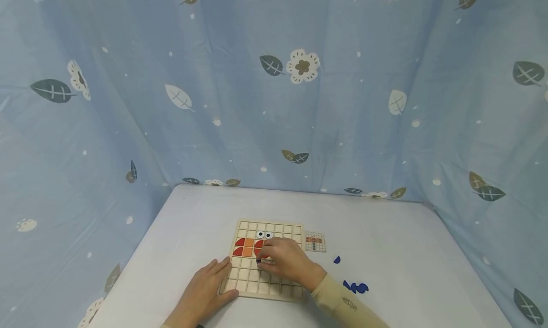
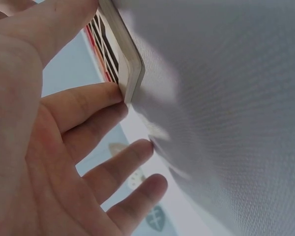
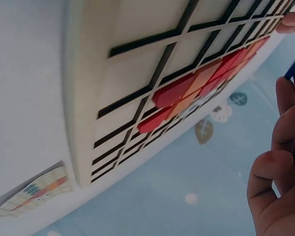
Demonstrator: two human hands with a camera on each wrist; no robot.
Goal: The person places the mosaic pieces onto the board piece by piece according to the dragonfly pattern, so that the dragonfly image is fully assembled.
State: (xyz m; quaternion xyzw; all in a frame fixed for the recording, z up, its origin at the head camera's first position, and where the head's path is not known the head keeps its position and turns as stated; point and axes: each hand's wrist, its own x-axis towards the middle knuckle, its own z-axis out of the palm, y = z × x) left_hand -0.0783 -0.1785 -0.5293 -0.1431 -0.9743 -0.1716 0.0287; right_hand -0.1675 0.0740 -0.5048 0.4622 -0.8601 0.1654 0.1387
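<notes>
The board [image 1: 266, 260] lies flat on the desk [image 1: 406, 271], low in the frame's centre. The left hand [image 1: 204, 294], fingers straight and relaxed, presses against the board's lower left corner. The right hand [image 1: 288, 261] rests over the board's middle and pinches a blue piece [image 3: 293, 66] in its fingertips. Red and orange pieces [image 1: 248, 247] and two eye pieces [image 1: 264, 234] occupy the upper rows. A pattern card [image 1: 315, 242] lies just right of the board; loose blue pieces [image 1: 355, 286] lie lower right.

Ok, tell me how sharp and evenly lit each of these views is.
Head view: even soft light, wide-angle bend at the edges, puzzle board sharp. Left wrist view: the left hand fills the frame, tablecloth slightly soft. Right wrist view: tilted, board grid crisp, right hand at the edge slightly blurred.
</notes>
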